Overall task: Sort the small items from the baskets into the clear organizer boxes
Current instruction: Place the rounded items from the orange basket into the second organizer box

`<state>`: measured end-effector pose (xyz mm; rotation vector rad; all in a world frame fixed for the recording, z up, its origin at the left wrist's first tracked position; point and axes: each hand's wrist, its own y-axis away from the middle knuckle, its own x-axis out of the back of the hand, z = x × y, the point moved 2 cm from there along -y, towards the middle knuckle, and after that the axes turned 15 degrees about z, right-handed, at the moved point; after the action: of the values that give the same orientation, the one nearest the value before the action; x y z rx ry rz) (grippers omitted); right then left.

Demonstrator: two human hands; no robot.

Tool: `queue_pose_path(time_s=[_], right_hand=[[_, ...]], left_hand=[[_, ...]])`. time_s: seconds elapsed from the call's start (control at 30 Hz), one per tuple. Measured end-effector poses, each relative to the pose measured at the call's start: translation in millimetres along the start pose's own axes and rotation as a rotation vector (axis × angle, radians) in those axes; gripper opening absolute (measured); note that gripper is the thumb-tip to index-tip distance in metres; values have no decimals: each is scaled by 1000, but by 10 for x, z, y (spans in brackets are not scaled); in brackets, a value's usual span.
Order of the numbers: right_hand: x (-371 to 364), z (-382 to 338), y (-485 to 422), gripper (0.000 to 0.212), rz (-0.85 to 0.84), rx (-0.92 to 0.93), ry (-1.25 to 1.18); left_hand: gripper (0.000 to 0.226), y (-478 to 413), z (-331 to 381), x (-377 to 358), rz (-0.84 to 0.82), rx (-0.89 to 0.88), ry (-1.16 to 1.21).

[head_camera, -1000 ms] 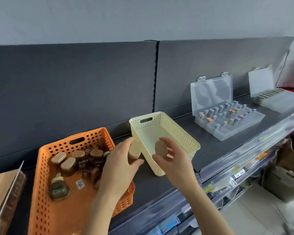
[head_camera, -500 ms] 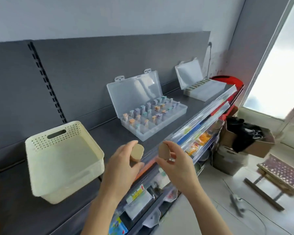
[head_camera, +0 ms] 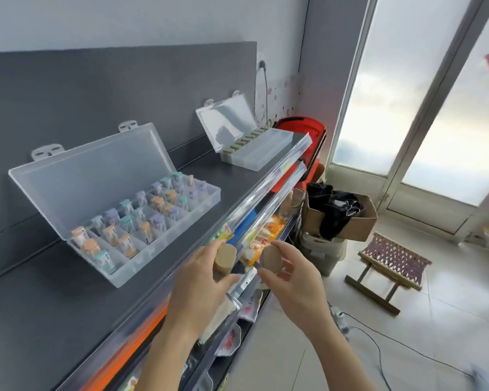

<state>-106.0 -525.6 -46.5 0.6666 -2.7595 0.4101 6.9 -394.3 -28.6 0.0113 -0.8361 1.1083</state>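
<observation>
As left hand (head_camera: 198, 289) and right hand (head_camera: 294, 283) each grip a bottle (head_camera: 226, 258), the far box (head_camera: 263, 149) lies ahead, nearer the right.

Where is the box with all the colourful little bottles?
The colourful-bottle box sits at the left of the head view on the dark shelf, lid open against the back panel; the second clear box lies farther along to its right.
</observation>
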Motion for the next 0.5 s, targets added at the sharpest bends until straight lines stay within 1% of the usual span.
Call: queue_pose_path(time_s=[0.2, 0.3, 0.37, 0.5], right_hand=[[45, 203, -810, 43, 76, -5, 48], [6, 242, -1325, 48, 97, 0, 83], [-31, 230, -1655, 47, 94, 5, 105], [-131, 307, -2209, 52, 100, 9, 128]], left_hand=[[69, -737, 117, -630, -32, -39, 71], [74, -1201, 145, -893, -15, -52, 93], [70, -1502, 156, -1027, 2, -52, 107], [61, -2026, 137, -1292, 52, -48, 120]])
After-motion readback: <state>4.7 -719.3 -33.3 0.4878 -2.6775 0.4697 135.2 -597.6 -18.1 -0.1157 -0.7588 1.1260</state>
